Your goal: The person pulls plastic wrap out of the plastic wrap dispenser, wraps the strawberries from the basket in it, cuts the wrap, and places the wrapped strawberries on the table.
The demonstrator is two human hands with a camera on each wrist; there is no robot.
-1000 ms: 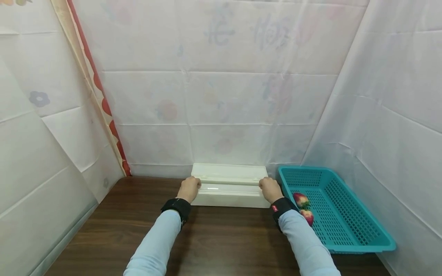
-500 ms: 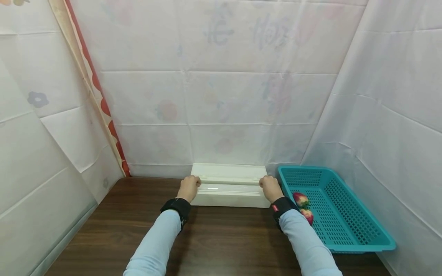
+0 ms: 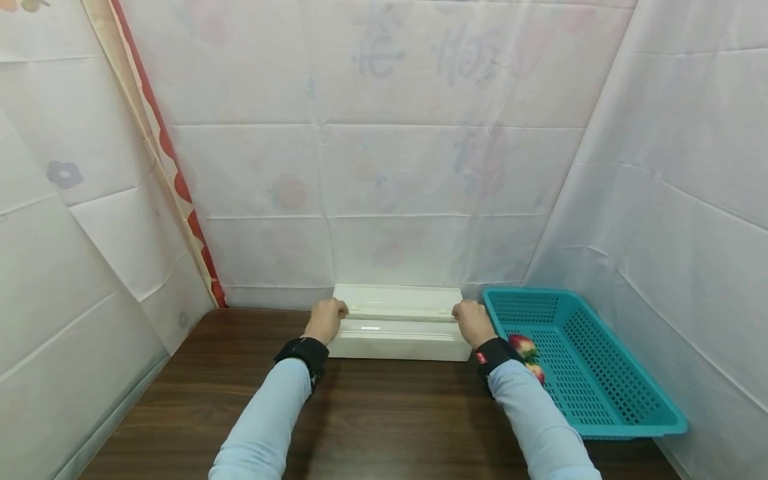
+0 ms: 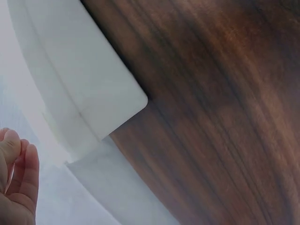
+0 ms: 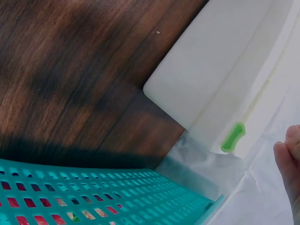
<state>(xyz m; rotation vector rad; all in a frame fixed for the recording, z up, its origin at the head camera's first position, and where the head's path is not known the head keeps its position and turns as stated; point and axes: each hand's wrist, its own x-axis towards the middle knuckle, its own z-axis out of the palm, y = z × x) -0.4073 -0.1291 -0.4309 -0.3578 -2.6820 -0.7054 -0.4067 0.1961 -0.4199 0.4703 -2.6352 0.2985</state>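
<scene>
Your left hand [image 3: 326, 320] and right hand [image 3: 474, 323], in the head view, have drifted slightly farther apart, fingers curled at both ends of the long, glossy white box [image 3: 399, 348]. It sits practically unmoved on the dark brown wood-grain table [image 3: 384, 413], so you seem to be working over it, not shifting it. Right of it stands a teal perforated plastic basket [image 3: 630, 430].

From the left wrist, your thumb and fingertips come together, apart from the box; whether they pinch something thin, I can't tell.

From the right wrist, your fingers are cropped, their grip equally unclear; a small green piece [image 5: 232, 137] sits on the box's end.
</scene>
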